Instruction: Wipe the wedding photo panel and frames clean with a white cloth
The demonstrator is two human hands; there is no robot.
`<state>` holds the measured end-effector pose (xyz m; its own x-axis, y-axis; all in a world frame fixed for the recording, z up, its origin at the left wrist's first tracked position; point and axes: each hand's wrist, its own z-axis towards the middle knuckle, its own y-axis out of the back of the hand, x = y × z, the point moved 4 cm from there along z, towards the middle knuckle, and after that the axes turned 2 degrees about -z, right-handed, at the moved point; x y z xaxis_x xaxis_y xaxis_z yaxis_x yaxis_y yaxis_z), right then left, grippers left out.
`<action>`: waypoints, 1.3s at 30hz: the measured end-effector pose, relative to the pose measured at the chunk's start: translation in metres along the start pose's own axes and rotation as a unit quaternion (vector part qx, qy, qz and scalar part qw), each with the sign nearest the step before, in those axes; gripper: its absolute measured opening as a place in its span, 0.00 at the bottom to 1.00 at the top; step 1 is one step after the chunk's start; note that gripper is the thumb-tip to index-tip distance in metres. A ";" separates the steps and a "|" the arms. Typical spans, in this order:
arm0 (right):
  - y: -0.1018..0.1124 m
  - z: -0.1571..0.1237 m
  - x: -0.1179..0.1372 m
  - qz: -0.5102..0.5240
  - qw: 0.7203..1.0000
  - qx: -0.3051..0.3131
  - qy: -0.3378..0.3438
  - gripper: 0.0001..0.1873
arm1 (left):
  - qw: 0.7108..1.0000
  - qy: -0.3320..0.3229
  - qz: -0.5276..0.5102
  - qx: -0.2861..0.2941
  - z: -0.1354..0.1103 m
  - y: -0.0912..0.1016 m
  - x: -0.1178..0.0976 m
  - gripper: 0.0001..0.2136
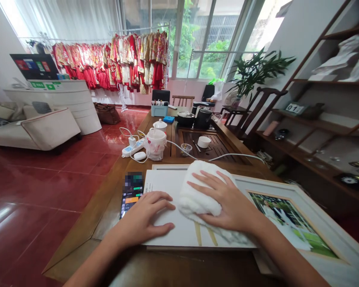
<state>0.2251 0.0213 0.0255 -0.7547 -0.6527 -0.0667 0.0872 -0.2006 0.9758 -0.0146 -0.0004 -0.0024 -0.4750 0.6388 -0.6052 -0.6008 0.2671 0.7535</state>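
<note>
My right hand (227, 201) grips a bunched white towel (194, 199), its fingers spread across the top and the thumb along the near side. Under the towel lies a flat white panel (164, 235) with small print near its left edge and two gold strips (198, 234) near the front edge. On the panel's left part rests my left hand (151, 217), fingers apart and a little bent, holding nothing. A phone (131, 193) with its screen lit lies just left of the panel. To the right is a white framed photo (290, 223), partly covered by my right arm.
Behind the panel stand a plastic-wrapped container (155, 144), a power strip (133, 148) with cables, a white cup (204, 141) on a tea tray (221, 153), and a black kettle (203, 118). A cable crosses the wooden table (86, 247). Shelves (332, 159) line the right side.
</note>
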 end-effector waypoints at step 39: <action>0.006 -0.055 0.021 0.015 0.999 -0.002 0.030 0.44 | 0.936 0.157 0.258 -0.180 -0.099 0.009 0.046 0.15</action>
<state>0.2458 -0.0335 0.0184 -0.7116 -0.7008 -0.0495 0.1124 -0.1831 0.9767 -0.1060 -0.0399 -0.0491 -0.8938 0.3564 -0.2723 -0.3893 -0.3150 0.8656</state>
